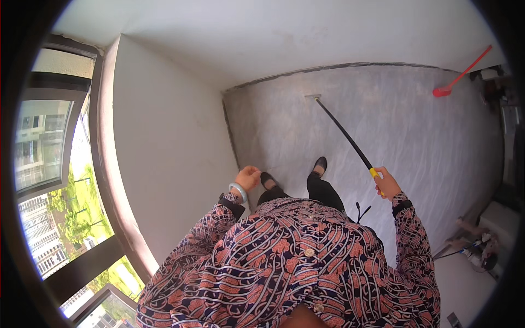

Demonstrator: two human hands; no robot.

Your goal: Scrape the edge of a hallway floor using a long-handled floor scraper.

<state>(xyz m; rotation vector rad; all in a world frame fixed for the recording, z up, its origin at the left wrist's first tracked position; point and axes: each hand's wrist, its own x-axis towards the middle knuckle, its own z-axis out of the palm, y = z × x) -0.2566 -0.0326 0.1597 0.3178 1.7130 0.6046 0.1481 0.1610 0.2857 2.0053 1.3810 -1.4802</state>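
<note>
My right hand (386, 183) is closed around the yellow grip of a long black pole (346, 133). At the pole's far end a flat, narrow scraper-like head (313, 96) rests on the grey concrete floor (369, 123), short of the far wall. My left hand (248, 178), with a pale bangle at its wrist, is held near the left wall above my left shoe. Its fingers are curled together, and whether something small is between them cannot be told.
A red long-handled brush or broom (442, 91) leans at the far right. White walls (168, 123) rise ahead and at left, beside an open window (43, 143). Assorted objects with cables (484, 252) lie at lower right. My feet stand on the floor.
</note>
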